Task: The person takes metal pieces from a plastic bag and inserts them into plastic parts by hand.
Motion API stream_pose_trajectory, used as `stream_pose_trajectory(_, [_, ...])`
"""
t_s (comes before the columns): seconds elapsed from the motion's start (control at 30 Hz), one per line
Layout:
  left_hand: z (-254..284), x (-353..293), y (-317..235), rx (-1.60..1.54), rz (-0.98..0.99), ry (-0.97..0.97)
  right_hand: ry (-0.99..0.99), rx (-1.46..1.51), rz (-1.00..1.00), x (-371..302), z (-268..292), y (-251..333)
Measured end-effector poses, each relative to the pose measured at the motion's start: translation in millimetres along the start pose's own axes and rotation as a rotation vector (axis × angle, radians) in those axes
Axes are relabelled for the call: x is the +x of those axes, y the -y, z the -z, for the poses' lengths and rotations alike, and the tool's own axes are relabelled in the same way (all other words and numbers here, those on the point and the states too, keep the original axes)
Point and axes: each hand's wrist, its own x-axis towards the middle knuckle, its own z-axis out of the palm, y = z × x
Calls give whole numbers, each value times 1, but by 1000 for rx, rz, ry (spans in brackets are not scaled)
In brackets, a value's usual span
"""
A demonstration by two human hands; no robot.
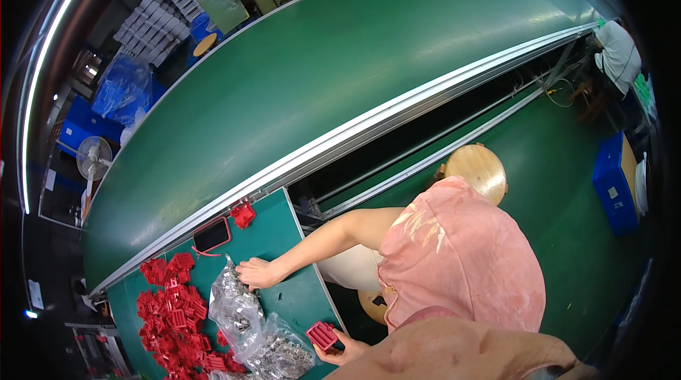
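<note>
At the near edge of the green table, my left hand (345, 349) holds a red slotted plastic block (323, 335) between fingers and thumb. Its slotted face is turned up. My right arm reaches across the table to an opened clear plastic bag (228, 296) of small silvery metal parts. At the bag's mouth my right hand (259, 273) is closed, fingertips down among the parts. What they pinch is too small to make out. Nearer me lies a second clear bag (285, 349) with similar metal parts. A large heap of red plastic pieces (174, 312) covers the table's left side.
A phone (211, 235) in a pink case and a single red piece (242, 215) lie by the far edge. Beyond runs a wide green conveyor belt (340, 61) with a metal rail. Round wooden stool (477, 173), blue crate (614, 183), and a seated person (618, 57) are to the right.
</note>
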Motion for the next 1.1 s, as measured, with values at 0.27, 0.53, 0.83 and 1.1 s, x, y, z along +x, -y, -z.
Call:
stream_pose_trajectory(0.27, [-4, -1, -1, 35, 87, 27, -47, 43, 88, -9, -15, -5])
stream_pose_trajectory(0.53, [-11, -3, -10, 32, 42, 20, -110, -75, 166, -18, -21, 4])
stream_pose_trajectory(0.83, [-8, -2, -26, 102, 159, 9, -93, -27, 321, -25, 14, -25])
stream_pose_trajectory(1.1, [-6, -1, 0, 185, -105, -4, -85, 389, 167, -10, -2, -44])
